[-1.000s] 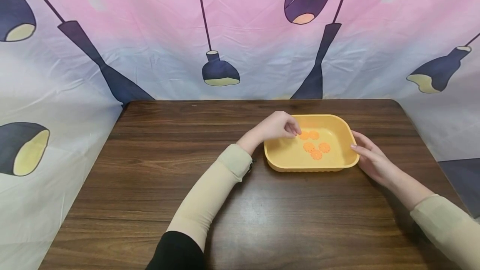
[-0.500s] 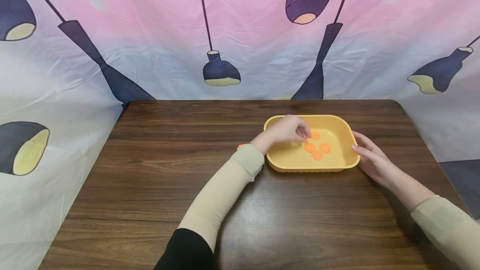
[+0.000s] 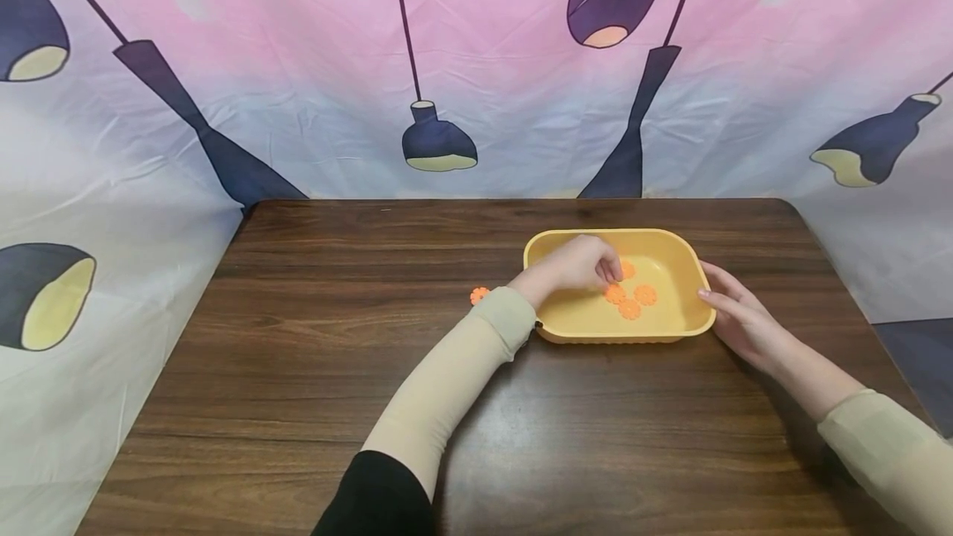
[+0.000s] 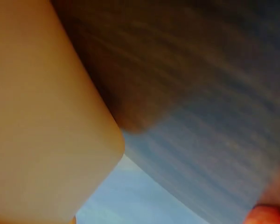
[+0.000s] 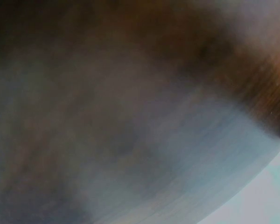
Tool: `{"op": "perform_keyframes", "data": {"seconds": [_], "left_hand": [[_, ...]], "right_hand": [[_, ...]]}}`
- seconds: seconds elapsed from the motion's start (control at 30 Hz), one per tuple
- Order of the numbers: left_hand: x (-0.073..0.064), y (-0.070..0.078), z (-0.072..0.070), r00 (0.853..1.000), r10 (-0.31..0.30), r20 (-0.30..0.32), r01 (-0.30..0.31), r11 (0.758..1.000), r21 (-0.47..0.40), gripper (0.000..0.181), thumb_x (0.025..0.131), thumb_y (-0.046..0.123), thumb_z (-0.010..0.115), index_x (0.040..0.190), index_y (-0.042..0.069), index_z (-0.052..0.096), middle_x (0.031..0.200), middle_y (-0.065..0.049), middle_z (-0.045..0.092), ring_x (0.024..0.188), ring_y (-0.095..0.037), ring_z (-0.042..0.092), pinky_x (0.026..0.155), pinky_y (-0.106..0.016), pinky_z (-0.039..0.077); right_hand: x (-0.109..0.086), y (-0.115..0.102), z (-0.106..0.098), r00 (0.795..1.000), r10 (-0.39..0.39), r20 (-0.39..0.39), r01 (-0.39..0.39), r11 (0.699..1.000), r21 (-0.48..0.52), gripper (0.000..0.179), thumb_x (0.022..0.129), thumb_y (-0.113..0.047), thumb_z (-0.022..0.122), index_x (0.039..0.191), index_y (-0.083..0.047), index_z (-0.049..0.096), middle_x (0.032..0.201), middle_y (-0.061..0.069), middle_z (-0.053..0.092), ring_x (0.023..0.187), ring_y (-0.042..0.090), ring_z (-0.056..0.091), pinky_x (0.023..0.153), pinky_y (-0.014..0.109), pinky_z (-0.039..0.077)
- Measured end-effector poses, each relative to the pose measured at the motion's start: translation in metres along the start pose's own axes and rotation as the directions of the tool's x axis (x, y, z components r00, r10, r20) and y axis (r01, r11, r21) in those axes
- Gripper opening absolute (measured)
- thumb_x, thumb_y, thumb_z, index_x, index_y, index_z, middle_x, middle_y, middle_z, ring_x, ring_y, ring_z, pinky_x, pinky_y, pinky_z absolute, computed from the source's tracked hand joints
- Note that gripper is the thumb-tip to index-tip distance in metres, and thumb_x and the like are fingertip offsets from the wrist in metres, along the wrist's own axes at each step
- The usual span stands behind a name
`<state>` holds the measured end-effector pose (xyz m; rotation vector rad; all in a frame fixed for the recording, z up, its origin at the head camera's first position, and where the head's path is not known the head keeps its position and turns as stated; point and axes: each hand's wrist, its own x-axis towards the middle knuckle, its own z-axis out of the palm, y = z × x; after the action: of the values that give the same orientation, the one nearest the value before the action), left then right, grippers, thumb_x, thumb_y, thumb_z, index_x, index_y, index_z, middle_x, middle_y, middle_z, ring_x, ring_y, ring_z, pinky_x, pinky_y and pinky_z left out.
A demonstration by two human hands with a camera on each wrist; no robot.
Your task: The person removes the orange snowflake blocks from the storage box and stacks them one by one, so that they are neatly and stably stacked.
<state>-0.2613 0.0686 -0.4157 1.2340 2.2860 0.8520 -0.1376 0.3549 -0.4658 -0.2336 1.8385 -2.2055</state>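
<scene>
A yellow rectangular tray point(image 3: 670, 271) with rounded corners stands on the table, right of centre. Inside it lie several orange flower-shaped slices point(image 3: 644, 294) with scalloped edges. My left hand point(image 3: 584, 263) reaches over the tray's left side, its curled fingertips low among the slices. Whether those fingers pinch a slice I cannot tell. At the opposite end, my right hand point(image 3: 737, 313) grips the tray, thumb over the rim and fingers along the outer wall. One more orange slice point(image 3: 479, 295) lies on the table, partly covered by the left sleeve.
The dark brown wooden table point(image 3: 335, 313) ends at a back edge in front of a hanging cloth point(image 3: 335, 122) printed with lamps. Both wrist views are close and blurred, mostly showing table surface point(image 4: 200, 135).
My left hand has moved rightward and deeper into the tray, covering one slice. The slice on the table has come out from behind the sleeve. My right hand keeps its grip.
</scene>
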Motion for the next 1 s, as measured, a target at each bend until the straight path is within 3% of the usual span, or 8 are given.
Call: {"op": "perform_keyframes", "data": {"seconds": [0.3,0.47,0.67,1.0], "left_hand": [[0.005,-0.004,0.004,1.000,0.007,0.024,-0.008,0.999,0.034,0.019,0.093,-0.002,0.074,0.112,-0.001,0.076,0.113,-0.015,0.078,0.104,-0.023,0.074,0.084,-0.011,0.053],[0.007,-0.003,0.007,0.999,0.011,0.052,-0.018,0.991,0.136,0.023,0.093,0.006,0.079,0.115,0.002,0.076,0.114,-0.011,0.077,0.106,-0.019,0.072,0.087,-0.013,0.052],[0.010,0.000,0.011,0.996,0.015,0.087,-0.038,0.961,0.272,0.024,0.094,0.014,0.081,0.116,0.007,0.077,0.114,-0.006,0.076,0.106,-0.015,0.069,0.093,-0.016,0.050],[0.008,0.000,0.011,0.997,0.017,0.071,-0.033,0.974,0.224,0.019,0.094,0.013,0.081,0.111,0.007,0.076,0.109,-0.005,0.076,0.101,-0.014,0.069,0.087,-0.015,0.051]], "right_hand": [[-0.001,0.000,0.002,1.000,0.004,0.006,-0.004,1.000,-0.020,0.043,0.113,-0.004,0.038,0.147,-0.029,0.046,0.146,-0.015,0.046,0.128,-0.006,0.058,0.102,0.010,0.050],[-0.001,0.000,0.001,1.000,0.004,0.004,-0.004,1.000,-0.015,0.043,0.113,-0.004,0.038,0.147,-0.030,0.047,0.145,-0.016,0.047,0.127,-0.006,0.058,0.102,0.010,0.050],[0.000,-0.001,0.001,1.000,0.011,0.000,-0.011,1.000,-0.027,0.043,0.113,-0.005,0.039,0.147,-0.030,0.046,0.145,-0.017,0.046,0.127,-0.007,0.058,0.102,0.010,0.050],[0.000,-0.001,0.002,1.000,0.021,-0.010,-0.021,0.999,-0.036,0.041,0.113,-0.006,0.039,0.146,-0.031,0.046,0.145,-0.017,0.046,0.127,-0.008,0.058,0.102,0.009,0.049]]}}
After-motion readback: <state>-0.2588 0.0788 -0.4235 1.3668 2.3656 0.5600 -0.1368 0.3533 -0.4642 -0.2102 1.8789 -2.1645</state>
